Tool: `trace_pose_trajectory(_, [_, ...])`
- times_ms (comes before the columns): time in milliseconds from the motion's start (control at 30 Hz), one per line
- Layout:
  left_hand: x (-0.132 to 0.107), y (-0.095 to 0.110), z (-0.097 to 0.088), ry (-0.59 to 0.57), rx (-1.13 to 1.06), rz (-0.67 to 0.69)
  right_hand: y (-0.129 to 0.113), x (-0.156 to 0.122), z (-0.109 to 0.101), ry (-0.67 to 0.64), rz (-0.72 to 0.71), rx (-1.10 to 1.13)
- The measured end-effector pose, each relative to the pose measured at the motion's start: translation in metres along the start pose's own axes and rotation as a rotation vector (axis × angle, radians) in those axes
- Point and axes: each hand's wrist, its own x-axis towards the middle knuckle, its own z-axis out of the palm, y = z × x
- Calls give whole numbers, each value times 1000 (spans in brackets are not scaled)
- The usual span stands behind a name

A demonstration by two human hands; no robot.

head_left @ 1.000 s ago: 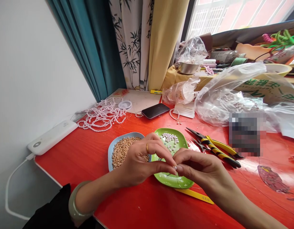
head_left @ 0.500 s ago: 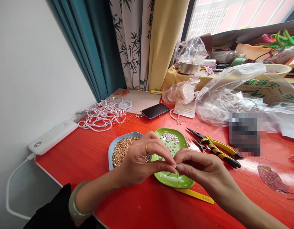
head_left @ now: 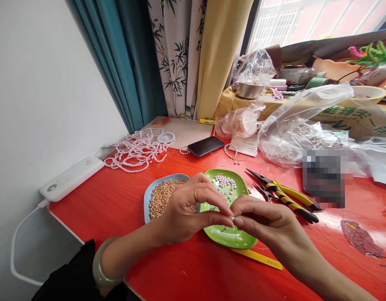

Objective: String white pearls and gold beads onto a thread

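Thumb and forefinger of my left hand (head_left: 188,209) meet those of my right hand (head_left: 263,221) over the front of a green plate (head_left: 239,240). Between the fingertips is a tiny pale bead (head_left: 232,218), mostly covered, and a thin dark thread seems to hang from it. Both hands are closed in a pinch. White pearl beads (head_left: 223,182) lie on the back of the green plate. Behind my left hand sits a blue dish (head_left: 146,205) filled with gold beads (head_left: 163,198), partly hidden by that hand.
Yellow-and-black pliers (head_left: 290,198) lie right of the plate, and yellow tweezers (head_left: 262,259) stick out beneath it. Further back are pearl strands (head_left: 134,152), a dark phone (head_left: 206,146), a beaded bracelet (head_left: 231,152) and plastic bags (head_left: 283,129). A white power bank (head_left: 72,177) lies at the left edge.
The whole view has shifted slightly, so everything appears a little further right. Both hands keep the same pinch, and the pale bead shows slightly more between the fingertips.
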Motion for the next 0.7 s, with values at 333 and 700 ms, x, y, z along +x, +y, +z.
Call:
trace_pose_trajectory(333, [-1,0,0,-21,-57,-73,3,1,1,-17,-4,30])
trace_pose_trajectory(700, [0,1,1,-10,-26,-33,0,1,0,-14,21,8])
